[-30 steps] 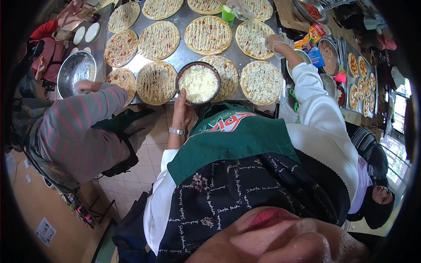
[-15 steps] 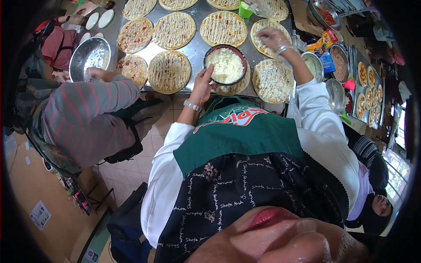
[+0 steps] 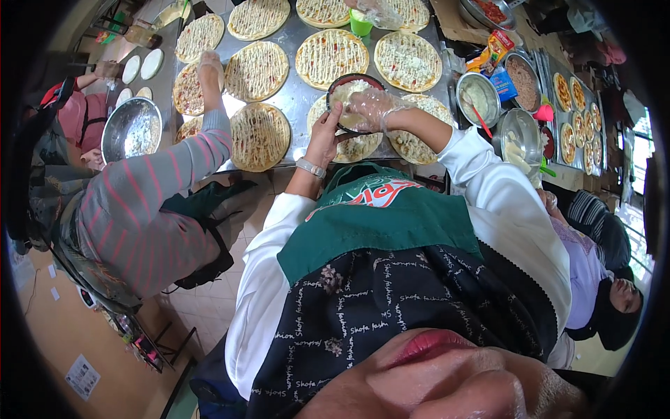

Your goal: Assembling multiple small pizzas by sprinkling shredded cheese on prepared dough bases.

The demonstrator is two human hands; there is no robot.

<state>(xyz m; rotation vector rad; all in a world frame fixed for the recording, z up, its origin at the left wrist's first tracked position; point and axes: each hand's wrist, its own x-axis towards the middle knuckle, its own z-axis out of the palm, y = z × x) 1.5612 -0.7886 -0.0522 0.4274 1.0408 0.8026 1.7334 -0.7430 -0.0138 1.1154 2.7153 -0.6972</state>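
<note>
My left hand (image 3: 323, 142) grips the near-left rim of a dark round bowl (image 3: 381, 81) of white grated cheese (image 3: 353, 86), thumb over the edge. In a clear plastic glove, my right hand (image 3: 371, 109) reaches into the bowl, its fingers bent into the cheese and partly hidden. Beneath the bowl lies a sauced pizza (image 3: 357, 148), mostly covered by it. To the right, a cheese-strewn pizza (image 3: 419, 145) sits partly under my right forearm. Farther back is another pizza (image 3: 408, 61) with white cheese over its sauce lines. A sauce-striped pizza (image 3: 259, 137) lies left of my left hand.
More pizzas fill the metal table (image 3: 296, 91). At left a co-worker's hand (image 3: 209, 64) is over a pizza, near a metal bowl (image 3: 132, 133). Another gloved hand (image 3: 380, 12) is by a green cup (image 3: 360, 24). Metal bowls of ingredients (image 3: 477, 98) stand at right.
My right hand has come back from the far-right pizza into the bowl. That pizza now shows more cheese. The co-worker's hand at left has moved from the metal bowl to a pizza.
</note>
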